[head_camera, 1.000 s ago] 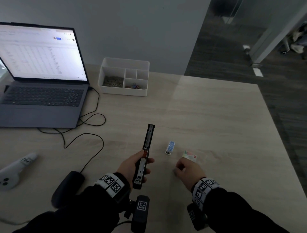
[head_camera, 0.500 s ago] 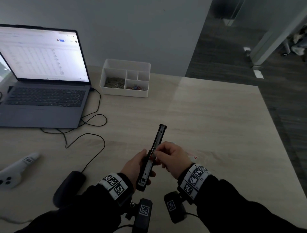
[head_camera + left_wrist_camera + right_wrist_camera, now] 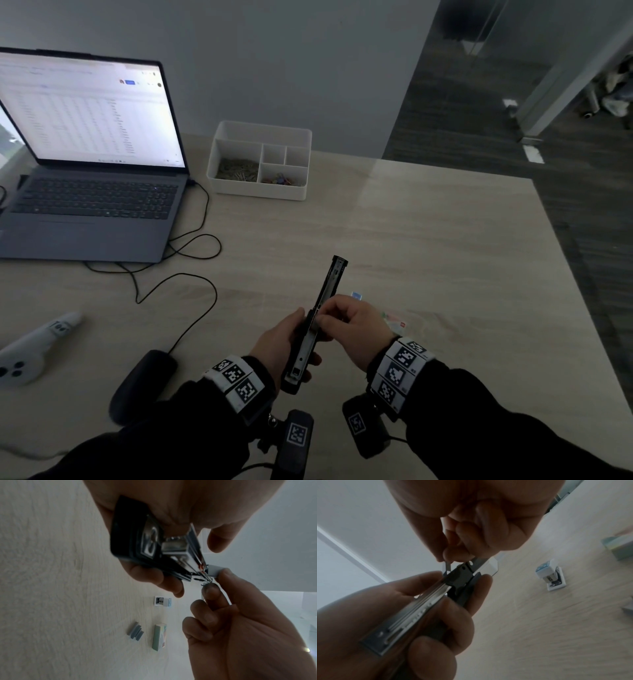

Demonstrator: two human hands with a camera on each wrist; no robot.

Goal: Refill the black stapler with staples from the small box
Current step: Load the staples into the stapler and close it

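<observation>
My left hand [image 3: 301,346] grips the black stapler [image 3: 334,277] by its rear half and holds it above the table, opened out long, its metal channel facing up. My right hand [image 3: 329,320] pinches a short grey staple strip [image 3: 214,572] at the middle of that channel [image 3: 423,605]. The small blue-and-white box [image 3: 162,601] lies open on the table just beyond my hands; in the head view it is mostly hidden behind my right hand. Loose staple strips [image 3: 135,631] lie near it.
A pale green box [image 3: 159,637] lies beside the loose strips. An open laptop [image 3: 92,192] with cables stands at the back left, a white organiser tray [image 3: 260,192] behind the middle. A white controller [image 3: 30,346] and a dark mouse-like object [image 3: 144,380] lie at the left.
My right hand has left the table near the boxes and come up to the stapler's channel. The stapler has tipped slightly to the right in my left hand.
</observation>
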